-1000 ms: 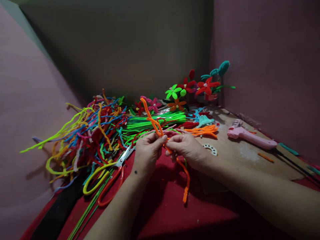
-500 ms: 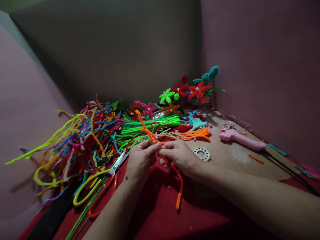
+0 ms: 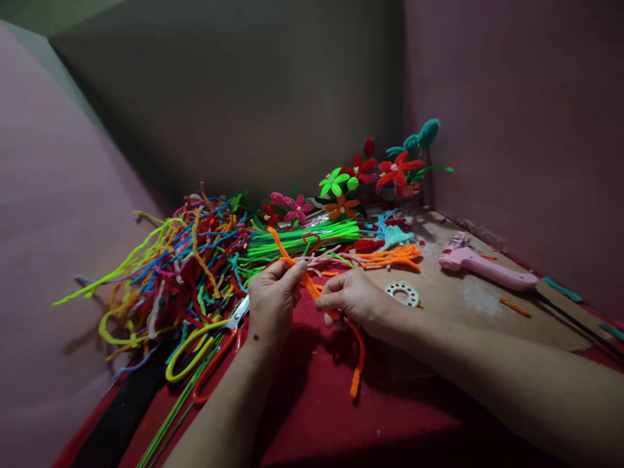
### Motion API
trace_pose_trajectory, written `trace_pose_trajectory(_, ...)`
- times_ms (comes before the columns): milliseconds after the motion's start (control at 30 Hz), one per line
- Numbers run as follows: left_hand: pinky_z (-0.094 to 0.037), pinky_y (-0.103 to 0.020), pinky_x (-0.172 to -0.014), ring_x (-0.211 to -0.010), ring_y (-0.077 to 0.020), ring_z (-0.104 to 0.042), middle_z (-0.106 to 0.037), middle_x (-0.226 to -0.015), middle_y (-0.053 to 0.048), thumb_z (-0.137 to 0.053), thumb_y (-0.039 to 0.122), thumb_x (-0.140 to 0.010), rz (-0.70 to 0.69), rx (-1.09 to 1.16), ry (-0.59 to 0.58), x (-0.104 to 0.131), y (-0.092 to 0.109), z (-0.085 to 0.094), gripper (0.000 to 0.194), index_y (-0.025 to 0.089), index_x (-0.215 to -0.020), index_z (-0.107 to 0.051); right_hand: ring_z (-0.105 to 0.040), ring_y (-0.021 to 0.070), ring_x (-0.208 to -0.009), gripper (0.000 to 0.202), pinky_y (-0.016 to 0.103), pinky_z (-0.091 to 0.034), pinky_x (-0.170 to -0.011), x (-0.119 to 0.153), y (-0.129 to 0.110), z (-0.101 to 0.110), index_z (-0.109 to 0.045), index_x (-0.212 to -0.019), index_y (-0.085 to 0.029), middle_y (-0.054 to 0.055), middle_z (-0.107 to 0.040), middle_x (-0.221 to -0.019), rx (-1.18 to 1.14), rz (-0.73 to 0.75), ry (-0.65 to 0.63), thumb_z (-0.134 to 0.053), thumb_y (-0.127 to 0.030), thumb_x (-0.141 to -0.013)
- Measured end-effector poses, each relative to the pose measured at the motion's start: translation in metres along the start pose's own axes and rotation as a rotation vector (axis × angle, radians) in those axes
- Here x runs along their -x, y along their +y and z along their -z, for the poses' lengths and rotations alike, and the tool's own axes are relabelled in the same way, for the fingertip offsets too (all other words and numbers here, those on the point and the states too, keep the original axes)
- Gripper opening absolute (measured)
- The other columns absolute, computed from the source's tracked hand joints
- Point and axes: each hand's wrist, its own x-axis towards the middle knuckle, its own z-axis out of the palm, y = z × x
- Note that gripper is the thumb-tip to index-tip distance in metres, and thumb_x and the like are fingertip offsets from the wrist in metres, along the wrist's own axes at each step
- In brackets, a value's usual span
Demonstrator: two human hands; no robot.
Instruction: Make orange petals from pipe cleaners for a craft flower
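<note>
Both my hands hold an orange pipe cleaner above the red tabletop. My left hand pinches its upper part between thumb and fingers, and one end sticks up past the thumb. My right hand grips it lower down, and a bent tail hangs below that hand. Whether it is one strand or several twisted together is hard to tell. Just left of my left hand lie scissors with yellow and red handles, their blade tips hidden behind it. Beyond my hands rests a bundle of orange pipe cleaners.
A tangled heap of coloured pipe cleaners covers the left side. Green pipe cleaners lie behind my hands, with fuzzy flowers at the back. A pink glue gun and a white ring with holes rest on the board.
My hands have drawn a little apart, leaving a longer stretch of orange pipe cleaner showing between them. The whole view has shifted, so the surroundings appear farther right.
</note>
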Motion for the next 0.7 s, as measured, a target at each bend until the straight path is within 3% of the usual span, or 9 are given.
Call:
trace_pose_trajectory(133,-0.022,-0.018,-0.040,-0.041,-0.0042,-0.029,-0.036,-0.047,0.007,-0.068,0.034,-0.065,-0.072,-0.166,0.063,-0.003,0.000,0.005,0.024,0.015,-0.058,-0.055,-0.039,0.0052,-0.027,0.014,0.017,-0.030,-0.031,0.001,0.001,0.000,-0.052,-0.049,-0.014,-0.002,-0.055,-0.039,0.042,-0.027,-0.044,-0.058,-0.013,-0.063)
trace_pose_trajectory(267,-0.021,-0.019,-0.042,-0.045,-0.0051,-0.027,-0.034,-0.044,0.006,-0.066,0.031,-0.065,-0.316,-0.494,0.143,-0.005,0.002,0.007,0.030,0.015,-0.046,-0.050,-0.040,0.0060,-0.028,0.016,0.018,-0.031,-0.032,0.003,-0.002,0.001,-0.052,-0.048,-0.014,-0.001,-0.054,-0.038,0.073,-0.033,-0.082,-0.059,-0.016,-0.062)
trace_pose_trajectory(333,-0.021,-0.018,-0.042,-0.045,-0.0049,-0.028,-0.035,-0.044,0.006,-0.068,0.030,-0.064,-0.341,-0.516,0.156,-0.007,0.004,0.009,0.031,0.014,-0.045,-0.049,-0.040,0.0057,-0.028,0.016,0.018,-0.031,-0.033,0.004,-0.005,0.001,-0.052,-0.048,-0.014,-0.001,-0.055,-0.039,0.066,-0.030,-0.083,-0.059,-0.016,-0.062)
trace_pose_trajectory(433,-0.021,-0.018,-0.038,-0.039,-0.0041,-0.029,-0.038,-0.045,0.007,-0.068,0.036,-0.064,-0.162,-0.259,0.059,-0.011,0.005,0.011,0.026,0.016,-0.057,-0.053,-0.042,0.0058,-0.030,0.016,0.018,-0.032,-0.033,0.004,-0.008,0.002,-0.052,-0.049,-0.014,0.000,-0.057,-0.040,0.023,-0.009,-0.046,-0.060,-0.016,-0.063)
trace_pose_trajectory(533,-0.021,-0.018,-0.035,-0.036,-0.0037,-0.034,-0.047,-0.052,0.005,-0.066,0.043,-0.066,0.052,0.018,-0.175,-0.012,0.005,0.012,0.029,0.015,-0.072,-0.057,-0.045,0.0067,-0.032,0.016,0.018,-0.033,-0.035,0.002,-0.009,0.004,-0.051,-0.051,-0.014,0.001,-0.058,-0.043,-0.037,0.040,-0.008,-0.061,-0.018,-0.063)
trace_pose_trajectory(633,-0.022,-0.016,-0.036,-0.037,-0.0025,-0.034,-0.045,-0.048,0.005,-0.070,0.036,-0.065,0.187,0.048,-0.373,-0.009,0.005,0.010,0.027,0.013,-0.065,-0.056,-0.047,0.0071,-0.034,0.015,0.018,-0.034,-0.037,-0.001,-0.008,0.008,-0.052,-0.053,-0.013,0.001,-0.058,-0.044,-0.064,0.080,-0.004,-0.061,-0.020,-0.063)
trace_pose_trajectory(700,-0.022,-0.015,-0.036,-0.036,-0.0018,-0.033,-0.042,-0.044,0.006,-0.072,0.030,-0.063,0.225,0.051,-0.394,-0.006,0.003,0.008,0.025,0.013,-0.061,-0.054,-0.048,0.0079,-0.034,0.016,0.019,-0.035,-0.037,-0.002,-0.007,0.009,-0.053,-0.053,-0.013,0.002,-0.059,-0.045,-0.070,0.070,-0.021,-0.061,-0.020,-0.063)
